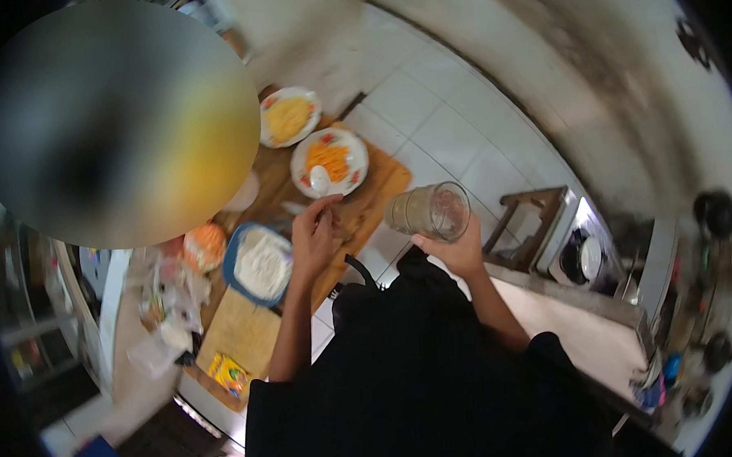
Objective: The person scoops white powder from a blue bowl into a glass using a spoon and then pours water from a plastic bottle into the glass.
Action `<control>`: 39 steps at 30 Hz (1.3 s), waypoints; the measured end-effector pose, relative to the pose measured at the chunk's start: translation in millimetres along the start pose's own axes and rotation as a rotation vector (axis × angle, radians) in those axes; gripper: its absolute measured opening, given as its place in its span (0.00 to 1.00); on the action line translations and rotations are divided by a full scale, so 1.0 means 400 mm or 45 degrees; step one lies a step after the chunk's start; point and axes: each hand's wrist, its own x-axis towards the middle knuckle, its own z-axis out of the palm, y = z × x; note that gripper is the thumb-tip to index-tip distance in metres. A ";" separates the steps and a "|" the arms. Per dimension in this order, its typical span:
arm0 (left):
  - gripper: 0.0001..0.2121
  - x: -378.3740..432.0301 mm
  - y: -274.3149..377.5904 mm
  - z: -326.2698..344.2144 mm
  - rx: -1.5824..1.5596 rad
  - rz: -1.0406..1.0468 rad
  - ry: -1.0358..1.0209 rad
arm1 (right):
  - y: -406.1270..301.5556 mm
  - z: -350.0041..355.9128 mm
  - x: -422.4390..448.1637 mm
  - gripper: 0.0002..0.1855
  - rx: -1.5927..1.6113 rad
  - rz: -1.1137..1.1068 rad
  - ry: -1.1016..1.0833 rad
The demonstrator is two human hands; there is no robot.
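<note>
My right hand [459, 249] is wrapped around a ribbed glass jar [423, 212], tilted with its open mouth towards me. Contents of the jar look greyish and cannot be made out. In my left hand [314, 240] is a spoon [319, 178], its pale bowl over the near edge of a floral plate [356, 144] of orange shreds [333, 161], perhaps grated carrot. Below and left of that hand, a blue square bowl [227, 259] holds white powder like flour [262, 265]. Farther back, a second floral plate [312, 96] carries pale yellow shreds [288, 118].
The plates stand on a wooden table [388, 172]. A cutting board [241, 326] bears a yellow packet [228, 374]. Plastic bags [176, 298] and an orange-and-white bundle [205, 248] lie left. A wooden stool [525, 221] and a stove [578, 256] are right. A blurred oval hides the upper left.
</note>
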 end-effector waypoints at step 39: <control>0.39 0.919 0.490 1.603 0.365 1.185 -2.061 | 0.017 -1.057 0.503 0.36 0.070 -0.050 1.601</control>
